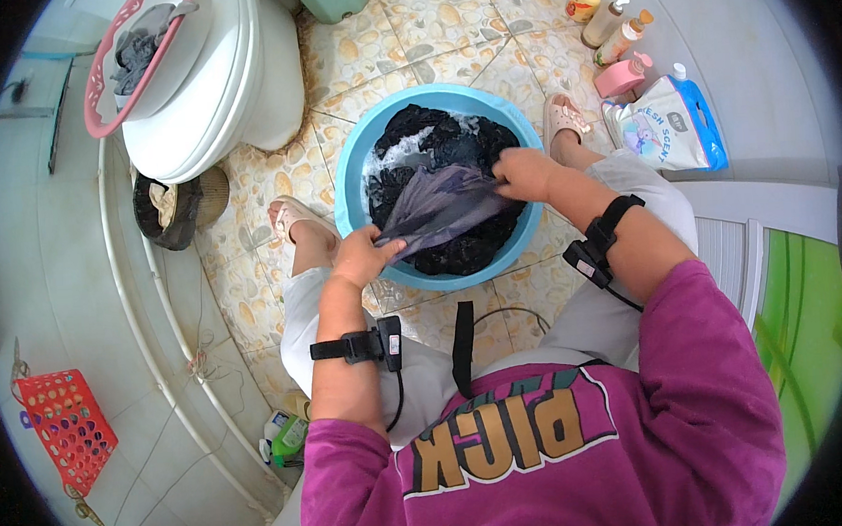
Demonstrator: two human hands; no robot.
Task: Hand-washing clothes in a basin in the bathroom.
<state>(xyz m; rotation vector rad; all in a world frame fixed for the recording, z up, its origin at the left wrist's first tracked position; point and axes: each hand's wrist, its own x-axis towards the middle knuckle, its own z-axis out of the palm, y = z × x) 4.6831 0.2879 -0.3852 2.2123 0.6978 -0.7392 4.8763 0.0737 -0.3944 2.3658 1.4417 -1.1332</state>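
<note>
A grey-purple wet cloth (pixel 443 201) stretches between my two hands over a round light-blue plastic basin (pixel 350 170). My left hand (pixel 363 255) grips its near left end at the basin's rim. My right hand (pixel 527 175) holds the opposite end, above the right side of the basin; its fingers are slightly blurred. Under the cloth, dark wet laundry (pixel 457 143) fills much of the basin, with white suds (pixel 404 146) along the left and top. What kind of garment the cloth is, I cannot tell.
Left of the basin stand a white toilet (pixel 199 124) bearing a pink basket (pixel 98 101) of grey cloth, and a black-lined bin (pixel 168 212). Several pump bottles (pixel 605 25) and a detergent bag (pixel 664 125) line the right wall. Pipes (pixel 125 278) run along the left wall.
</note>
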